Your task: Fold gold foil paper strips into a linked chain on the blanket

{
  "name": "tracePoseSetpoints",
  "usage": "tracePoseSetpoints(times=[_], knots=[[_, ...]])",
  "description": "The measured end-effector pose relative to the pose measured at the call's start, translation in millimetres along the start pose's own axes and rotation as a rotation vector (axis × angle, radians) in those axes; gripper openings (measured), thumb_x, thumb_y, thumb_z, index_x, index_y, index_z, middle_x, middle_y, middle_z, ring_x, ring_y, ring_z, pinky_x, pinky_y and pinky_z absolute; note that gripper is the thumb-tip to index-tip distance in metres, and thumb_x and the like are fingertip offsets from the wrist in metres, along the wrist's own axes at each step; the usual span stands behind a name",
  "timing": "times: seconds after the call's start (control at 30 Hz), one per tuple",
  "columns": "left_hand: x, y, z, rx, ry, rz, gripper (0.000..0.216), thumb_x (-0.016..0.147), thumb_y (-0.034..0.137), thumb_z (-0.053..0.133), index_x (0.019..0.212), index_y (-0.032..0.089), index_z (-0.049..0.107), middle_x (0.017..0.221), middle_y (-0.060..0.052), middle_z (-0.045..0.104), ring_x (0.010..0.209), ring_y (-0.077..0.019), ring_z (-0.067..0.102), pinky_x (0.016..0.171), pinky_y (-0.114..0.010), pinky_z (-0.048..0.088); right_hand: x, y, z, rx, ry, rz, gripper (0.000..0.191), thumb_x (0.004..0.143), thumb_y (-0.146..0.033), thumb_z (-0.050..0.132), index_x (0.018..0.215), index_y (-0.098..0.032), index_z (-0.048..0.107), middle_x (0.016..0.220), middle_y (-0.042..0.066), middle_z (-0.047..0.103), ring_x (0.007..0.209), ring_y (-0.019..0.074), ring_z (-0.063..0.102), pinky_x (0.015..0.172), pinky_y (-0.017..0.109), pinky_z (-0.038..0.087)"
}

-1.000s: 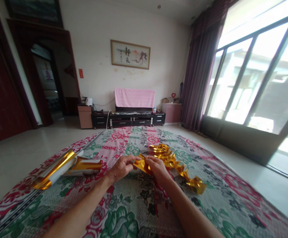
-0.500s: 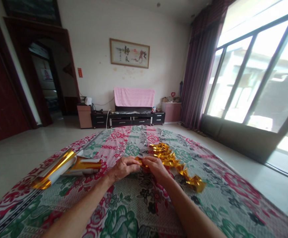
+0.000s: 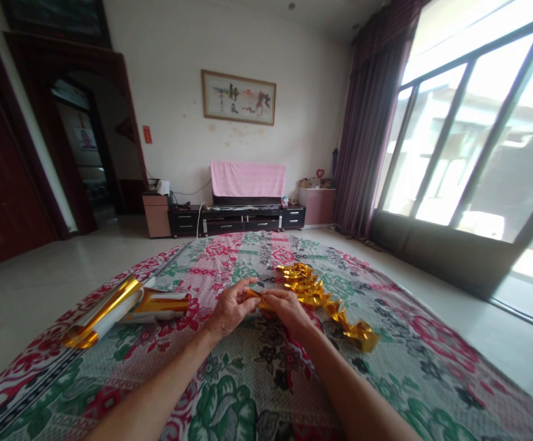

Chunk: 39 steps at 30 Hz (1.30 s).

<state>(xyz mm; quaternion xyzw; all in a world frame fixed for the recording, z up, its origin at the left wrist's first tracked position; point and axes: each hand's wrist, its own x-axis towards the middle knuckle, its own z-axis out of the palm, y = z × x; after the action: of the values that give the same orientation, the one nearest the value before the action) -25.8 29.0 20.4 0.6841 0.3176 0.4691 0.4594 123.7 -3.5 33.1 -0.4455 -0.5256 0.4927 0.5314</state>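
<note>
Both hands meet over the middle of the flowered cloth. A small piece of gold foil paper (image 3: 266, 304) sits between them, mostly covered by fingers. My left hand (image 3: 232, 306) pinches its left end, with the index finger raised. On the other end, my right hand (image 3: 286, 308) is closed with its fingertips together. Just beyond and to the right lies a row of folded gold foil pieces (image 3: 315, 288), curving toward me and ending in one crumpled piece (image 3: 361, 335). Off to the left rest sheets of gold foil paper (image 3: 105, 312), curled and showing their white backs.
A flowered cloth (image 3: 230, 404) covers the broad rounded surface under my arms. Beyond it stands a low black TV cabinet (image 3: 230, 225) with a pink towel (image 3: 248, 179) draped above. Large windows (image 3: 432, 153) and a purple curtain (image 3: 356, 141) are on the right.
My left index finger has lifted and the left hand has opened slightly around the foil. The right hand stays nearly in place. The foil row and sheets lie as before.
</note>
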Motion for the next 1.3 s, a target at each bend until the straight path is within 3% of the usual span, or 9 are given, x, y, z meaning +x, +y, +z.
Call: tracePoseSetpoints(times=[0.3, 0.7, 0.9, 1.1, 1.3], knots=[[2.2, -8.3, -0.6, -0.051, -0.015, -0.05, 0.054, 0.069, 0.029, 0.063, 0.118, 0.012, 0.048, 0.076, 0.0, 0.059, 0.062, -0.0104, 0.056, 0.062, -0.023, 0.048, -3.3, -6.5, 0.5, -0.029, -0.003, 0.0, 0.028, 0.06, -0.039, 0.066, 0.07, -0.013, 0.071, 0.065, 0.002, 0.062, 0.057, 0.0102, 0.049, 0.055, 0.022, 0.038], [4.1, -15.1, -0.8, -0.058, -0.005, -0.042, 0.05, 0.07, 0.029, 0.062, 0.115, 0.012, 0.05, 0.073, 0.001, 0.058, 0.059, -0.0095, 0.054, 0.06, -0.022, 0.047, 0.7, 0.0, -4.8, -0.086, -0.1, -0.024, 0.029, 0.068, -0.039, 0.06, 0.069, -0.011, 0.069, 0.059, 0.001, 0.058, 0.052, 0.0082, 0.044, 0.051, 0.021, 0.032], [2.7, -10.6, 1.0, -0.056, 0.011, -0.055, 0.049, 0.069, 0.032, 0.062, 0.113, 0.012, 0.051, 0.075, 0.0, 0.06, 0.06, -0.0102, 0.056, 0.059, -0.023, 0.049, 0.8, 0.6, -3.1, -0.007, -0.079, 0.041, 0.031, 0.065, -0.042, 0.063, 0.071, -0.012, 0.068, 0.06, 0.001, 0.058, 0.053, 0.009, 0.046, 0.052, 0.022, 0.034], [3.1, -10.9, 1.1, -0.04, 0.03, -0.057, 0.05, 0.068, 0.033, 0.064, 0.112, 0.012, 0.052, 0.073, 0.0, 0.06, 0.057, -0.01, 0.056, 0.058, -0.023, 0.049, -3.6, -6.5, -3.4, -0.047, -0.086, -0.006, 0.031, 0.069, -0.043, 0.06, 0.062, -0.013, 0.064, 0.057, -0.001, 0.055, 0.053, 0.009, 0.043, 0.051, 0.021, 0.033], [3.5, -10.9, 0.9, -0.026, 0.054, -0.042, 0.047, 0.068, 0.032, 0.064, 0.11, 0.013, 0.054, 0.07, 0.002, 0.059, 0.055, -0.0092, 0.055, 0.057, -0.022, 0.048, -3.3, -2.6, -3.8, -0.101, -0.157, -0.045, 0.026, 0.067, -0.04, 0.063, 0.075, -0.015, 0.068, 0.058, -0.002, 0.055, 0.051, 0.0071, 0.039, 0.049, 0.02, 0.029]])
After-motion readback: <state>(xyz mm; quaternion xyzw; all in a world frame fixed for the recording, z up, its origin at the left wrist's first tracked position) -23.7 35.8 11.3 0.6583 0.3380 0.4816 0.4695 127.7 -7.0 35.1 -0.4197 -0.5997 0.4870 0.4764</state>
